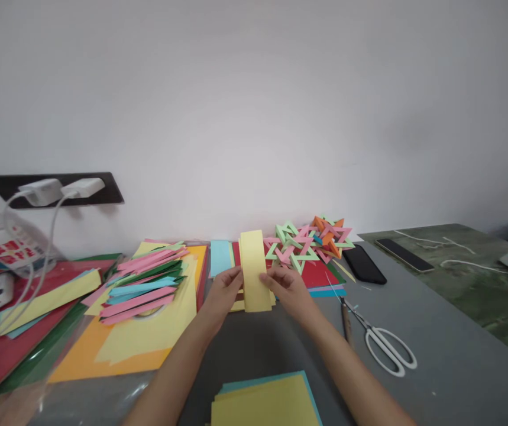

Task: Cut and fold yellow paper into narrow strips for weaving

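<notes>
A yellow paper strip (254, 278) stands upright between my two hands, over the grey table. My left hand (229, 287) pinches its left edge, fingers closed. On the opposite edge, my right hand (284, 284) grips it between thumb and fingers. More yellow paper shows partly behind the strip. Beyond my right hand lie folded paper stars (295, 245) in green, pink and orange. Nearer to me, a stack of yellow and blue sheets (267, 405) lies between my forearms.
White-handled scissors (387, 349) and a craft knife (346, 322) lie on the right, with a black phone (364, 264) behind. Pink, green and blue strips (145, 284) cover sheets at left. White cables (49, 242) hang from a wall socket (54, 189).
</notes>
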### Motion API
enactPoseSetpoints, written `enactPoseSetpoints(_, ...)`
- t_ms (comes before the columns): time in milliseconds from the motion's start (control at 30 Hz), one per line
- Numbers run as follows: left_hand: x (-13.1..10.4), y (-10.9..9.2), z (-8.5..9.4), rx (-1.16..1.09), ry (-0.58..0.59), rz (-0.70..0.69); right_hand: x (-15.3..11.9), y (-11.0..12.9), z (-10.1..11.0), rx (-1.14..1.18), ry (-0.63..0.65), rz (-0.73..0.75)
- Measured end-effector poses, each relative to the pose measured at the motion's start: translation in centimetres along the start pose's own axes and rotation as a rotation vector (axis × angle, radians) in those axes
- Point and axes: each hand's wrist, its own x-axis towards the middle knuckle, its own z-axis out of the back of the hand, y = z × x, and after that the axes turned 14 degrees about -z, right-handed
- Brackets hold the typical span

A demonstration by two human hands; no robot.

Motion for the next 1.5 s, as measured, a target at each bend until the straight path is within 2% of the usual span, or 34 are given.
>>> enactPoseSetpoints(133, 0.3, 0.5, 0.6, 0.131, -0.151, -0.11, 0.0, -0.1, 0.0, -0.048, -0.195, 0.062)
enactPoseSetpoints(300, 0.3, 0.5, 1.8, 0.295, -0.329, -0.25, 0.1, -0.3, 0.6, 0.032, -0.312, -0.005)
enactPoseSetpoints(400, 0.4, 0.3, 2.3, 0.323, -0.356, -0.27, 0.0, -0.2, 0.8, 0.067, -0.369, -0.006)
enactPoseSetpoints(500, 0.4, 0.2, 2.3, 0.288, -0.323, -0.235, 0.0, 0.2, 0.7, 0.148, -0.364, -0.019)
enactPoseSetpoints(633, 0.5, 0.4, 1.3, 0.109, -0.209, -0.155, 0.0, 0.3, 0.0, 0.241, -0.241, -0.052)
enactPoseSetpoints(767, 0.2, 0.3, -0.1, -0.228, -0.035, -0.027, 0.0, -0.2, -0.7, 0.132, -0.21, -0.025)
enactPoseSetpoints(900, -0.3, -0.4, -0.9, -0.354, 0.027, -0.009, -0.3, -0.3, -1.2, -0.015, -0.224, 0.047)
enactPoseSetpoints(1000, -0.5, -0.8, -0.9, -0.365, 0.048, -0.006, -0.7, -0.1, -1.5, -0.012, -0.152, 0.028)
enactPoseSetpoints(1100, -0.6, -1.0, -0.7, -0.299, 0.013, -0.051, -1.0, 0.1, -1.9, -0.014, -0.104, 0.002)
enactPoseSetpoints(1267, -0.8, -1.1, -0.8, -0.029, -0.086, -0.151, -1.6, 1.2, -1.7, -0.158, -0.278, 0.121)
enactPoseSetpoints(1333, -0.9, -1.3, -1.1, 0.041, -0.053, -0.145, -1.8, 1.9, -1.4, -0.132, -0.304, 0.18)
enactPoseSetpoints(1500, -1.5, -1.9, -2.0, 0.081, 0.12, -0.118, -1.9, 2.6, -1.0, -0.039, -0.278, 0.236)
